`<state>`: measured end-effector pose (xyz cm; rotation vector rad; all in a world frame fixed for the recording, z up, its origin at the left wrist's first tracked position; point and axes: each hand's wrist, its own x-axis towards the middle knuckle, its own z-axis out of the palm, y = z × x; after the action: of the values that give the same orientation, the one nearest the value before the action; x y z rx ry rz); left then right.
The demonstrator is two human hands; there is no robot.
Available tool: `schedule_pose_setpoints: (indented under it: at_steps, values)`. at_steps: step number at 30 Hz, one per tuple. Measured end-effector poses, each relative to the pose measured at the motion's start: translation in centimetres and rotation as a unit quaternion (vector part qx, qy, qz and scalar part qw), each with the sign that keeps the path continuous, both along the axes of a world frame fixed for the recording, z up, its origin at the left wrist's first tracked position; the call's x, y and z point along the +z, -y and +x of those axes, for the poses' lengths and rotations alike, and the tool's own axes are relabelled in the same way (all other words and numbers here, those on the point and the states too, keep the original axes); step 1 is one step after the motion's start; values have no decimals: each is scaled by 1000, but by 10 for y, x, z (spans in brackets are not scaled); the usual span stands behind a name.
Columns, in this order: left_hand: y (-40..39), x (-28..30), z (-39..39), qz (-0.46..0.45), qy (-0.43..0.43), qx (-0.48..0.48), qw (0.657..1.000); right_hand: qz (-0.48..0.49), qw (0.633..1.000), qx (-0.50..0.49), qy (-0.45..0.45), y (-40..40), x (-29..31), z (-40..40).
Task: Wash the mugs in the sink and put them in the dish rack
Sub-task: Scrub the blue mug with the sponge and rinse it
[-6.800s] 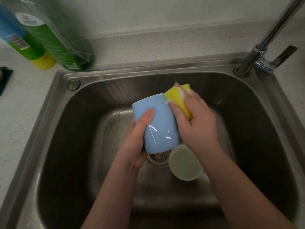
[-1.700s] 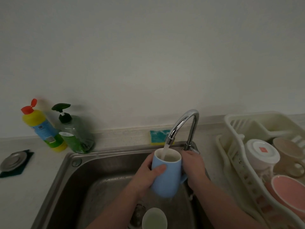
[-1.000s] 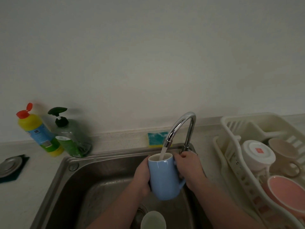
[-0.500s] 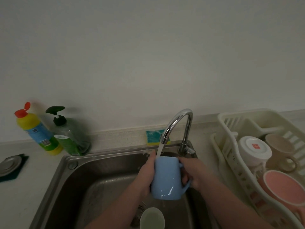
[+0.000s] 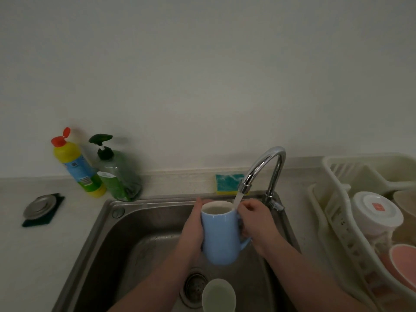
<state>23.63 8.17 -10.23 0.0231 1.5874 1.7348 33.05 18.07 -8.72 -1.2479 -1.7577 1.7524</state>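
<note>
Left hand (image 5: 191,233) and right hand (image 5: 255,224) hold blue mug (image 5: 219,237) (upright) under tap (image 5: 265,167).

Two mugs at the sink: one blue mug (image 5: 219,237) between the hands, one pale mug (image 5: 218,294) below them. Two bottles (image 5: 77,167) (image 5: 117,174) far left of the hands. One sponge (image 5: 227,183) behind them. One dish rack (image 5: 333,224) to their right.

The pale mug (image 5: 218,296) on the sink floor was cut by the bottom edge. The dish rack (image 5: 333,224) ran off the right edge — the pink bowl (image 5: 403,264) with it.
</note>
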Motion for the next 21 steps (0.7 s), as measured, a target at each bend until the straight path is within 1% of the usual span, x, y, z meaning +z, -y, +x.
schedule_pose_setpoints:
  at_steps: [3, 6, 8, 9, 11, 12, 15, 16, 18, 21]
  values:
    - [-1, -9, -5, -17, 17, -25, 999, 95, 994, -2, 59, -8, 0, -7]
    - [-4, -17, -14, -34, -10, -87, 996, 205, 969, 59, 126, -16, 3, -15]
    - [-8, -16, -22, -63, -20, -124, 990, 269, 942, 117, 165, -18, 7, -19]
    - [-10, -15, -25, -72, -18, -135, 988, 303, 922, 145, 191, -18, 10, -21]
    - [-13, -12, -29, -87, -13, -144, 986, 381, 869, 195, 247, -20, 13, -26]
    - [-15, -10, -30, -94, -14, -148, 984, 400, 851, 213, 265, -22, 14, -28]
    - [-19, -10, -30, -106, -18, -163, 981, 389, 837, 254, 291, -27, 14, -33]
    - [-19, -11, -29, -113, -17, -167, 979, 404, 823, 269, 294, -25, 16, -34]
    - [-20, -16, -27, -124, -10, -176, 976, 451, 774, 319, 311, -19, 18, -35]
    - [-17, -22, -21, -125, 3, -194, 973, 516, 681, 398, 334, -10, 16, -35]
